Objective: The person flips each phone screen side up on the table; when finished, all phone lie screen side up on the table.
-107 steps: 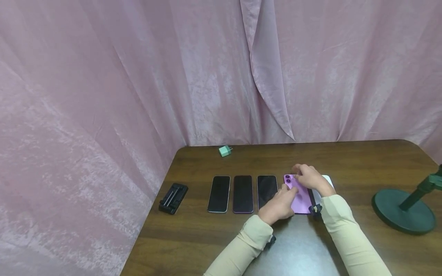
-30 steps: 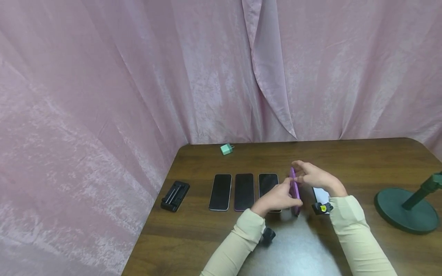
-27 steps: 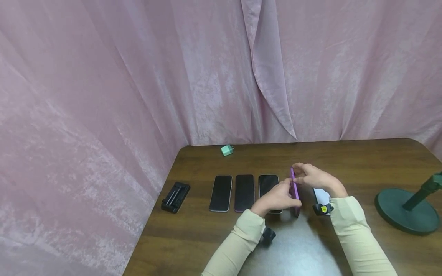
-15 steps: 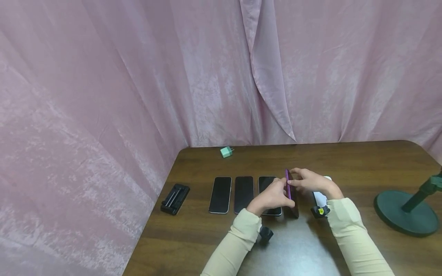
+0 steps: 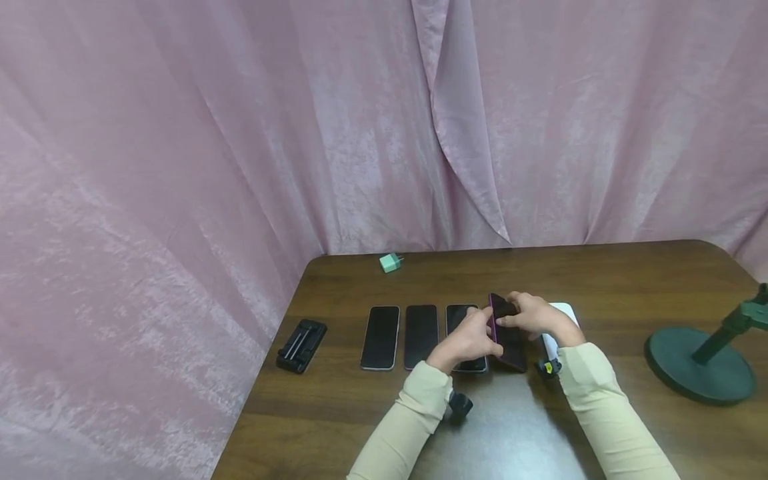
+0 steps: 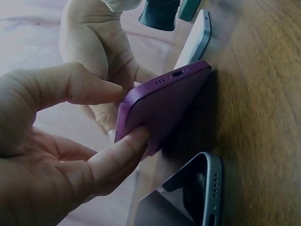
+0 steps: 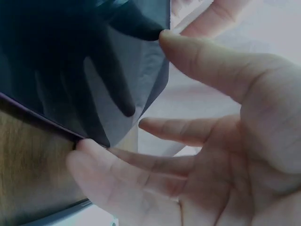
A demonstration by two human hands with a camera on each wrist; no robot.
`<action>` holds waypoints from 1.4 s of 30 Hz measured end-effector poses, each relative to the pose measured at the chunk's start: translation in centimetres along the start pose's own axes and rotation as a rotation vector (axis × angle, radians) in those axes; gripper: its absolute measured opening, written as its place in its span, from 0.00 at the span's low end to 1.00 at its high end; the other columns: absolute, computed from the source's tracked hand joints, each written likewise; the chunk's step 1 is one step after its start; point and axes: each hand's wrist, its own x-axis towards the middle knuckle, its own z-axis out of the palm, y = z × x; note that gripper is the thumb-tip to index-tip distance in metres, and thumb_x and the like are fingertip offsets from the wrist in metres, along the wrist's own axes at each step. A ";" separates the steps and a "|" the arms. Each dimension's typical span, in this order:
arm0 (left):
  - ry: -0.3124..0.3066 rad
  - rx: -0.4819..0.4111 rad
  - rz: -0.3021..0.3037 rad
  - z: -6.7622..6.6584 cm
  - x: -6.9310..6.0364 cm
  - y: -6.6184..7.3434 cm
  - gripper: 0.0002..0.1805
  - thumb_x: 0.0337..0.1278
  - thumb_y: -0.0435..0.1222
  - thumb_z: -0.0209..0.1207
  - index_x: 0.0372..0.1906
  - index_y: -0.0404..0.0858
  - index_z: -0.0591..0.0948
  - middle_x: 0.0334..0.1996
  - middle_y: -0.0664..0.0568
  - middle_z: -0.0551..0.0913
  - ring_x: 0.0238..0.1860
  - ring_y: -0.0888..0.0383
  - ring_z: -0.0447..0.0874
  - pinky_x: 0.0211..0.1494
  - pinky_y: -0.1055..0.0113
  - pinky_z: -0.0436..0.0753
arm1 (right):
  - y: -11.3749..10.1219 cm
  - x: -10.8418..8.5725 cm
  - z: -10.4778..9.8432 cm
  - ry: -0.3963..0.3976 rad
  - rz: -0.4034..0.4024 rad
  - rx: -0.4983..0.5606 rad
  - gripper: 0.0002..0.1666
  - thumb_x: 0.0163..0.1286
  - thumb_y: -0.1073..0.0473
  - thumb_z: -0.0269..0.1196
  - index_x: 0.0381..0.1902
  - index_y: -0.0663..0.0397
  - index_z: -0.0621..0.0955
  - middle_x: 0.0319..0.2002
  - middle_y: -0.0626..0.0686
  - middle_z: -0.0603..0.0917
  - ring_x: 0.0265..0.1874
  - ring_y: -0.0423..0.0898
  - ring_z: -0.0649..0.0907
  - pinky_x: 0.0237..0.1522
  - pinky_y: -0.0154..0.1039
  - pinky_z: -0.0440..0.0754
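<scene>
A purple phone (image 5: 509, 343) is tilted between my hands, its left long edge raised off the table and its dark screen turned upward to the right. My left hand (image 5: 471, 337) pinches the raised edge; in the left wrist view, the thumb is at a bottom corner and a finger lies on the purple back (image 6: 164, 108). My right hand (image 5: 537, 315) holds the far part. The right wrist view has its thumb on one edge and fingertips on the opposite edge of the dark screen (image 7: 117, 61). Under my left hand lies a phone (image 5: 459, 317), partly hidden.
Two more dark-screened phones (image 5: 381, 338) lie to the left in a row. A white phone (image 5: 564, 309) is partly covered by my right hand. Farther left is a black folded holder (image 5: 301, 345); a mint charger plug (image 5: 391, 263) sits behind. A green stand base (image 5: 701, 367) is at right.
The purple phone lay back-up, then was raised onto its edge by both hands. It has since tipped left-edge-high, moved slightly left, and now shows its dark screen.
</scene>
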 end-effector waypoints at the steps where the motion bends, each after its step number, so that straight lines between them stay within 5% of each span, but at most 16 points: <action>1: 0.005 -0.001 0.001 0.0 0.0 -0.1 0.38 0.43 0.21 0.71 0.65 0.30 0.73 0.49 0.45 0.70 0.41 0.60 0.82 0.40 0.72 0.81 | 0.0 0.0 0.0 0.008 0.002 -0.008 0.40 0.68 0.60 0.67 0.65 0.82 0.63 0.49 0.76 0.76 0.38 0.61 0.83 0.27 0.52 0.86; 9: 0.053 -0.037 -0.020 -0.6 -0.1 -0.7 0.46 0.49 0.22 0.68 0.75 0.33 0.62 0.51 0.43 0.82 0.47 0.56 0.86 0.44 0.69 0.83 | 0.4 0.4 0.6 0.056 0.019 -0.058 0.41 0.63 0.64 0.71 0.63 0.82 0.64 0.54 0.80 0.73 0.30 0.55 0.85 0.26 0.45 0.86; 25: 0.081 -0.043 -0.078 -0.2 -0.1 -0.5 0.46 0.50 0.24 0.66 0.76 0.36 0.61 0.49 0.38 0.84 0.38 0.59 0.84 0.36 0.68 0.81 | 0.7 0.6 0.9 0.173 0.026 -0.176 0.40 0.50 0.75 0.72 0.60 0.80 0.70 0.51 0.78 0.77 0.20 0.50 0.82 0.25 0.43 0.83; 37: 0.047 -0.032 -0.076 0.5 0.3 -0.9 0.44 0.52 0.26 0.66 0.76 0.35 0.62 0.51 0.37 0.84 0.34 0.60 0.80 0.36 0.68 0.78 | 1.3 0.8 0.9 0.247 0.005 -0.276 0.38 0.46 0.74 0.72 0.57 0.79 0.73 0.48 0.76 0.80 0.39 0.63 0.80 0.42 0.58 0.80; 42: 0.049 -0.019 -0.086 0.6 0.3 -0.9 0.42 0.53 0.28 0.66 0.74 0.35 0.64 0.55 0.37 0.82 0.46 0.56 0.83 0.43 0.65 0.81 | 1.3 0.8 0.9 0.253 0.033 -0.249 0.37 0.47 0.75 0.70 0.58 0.80 0.73 0.49 0.77 0.79 0.39 0.63 0.80 0.41 0.57 0.81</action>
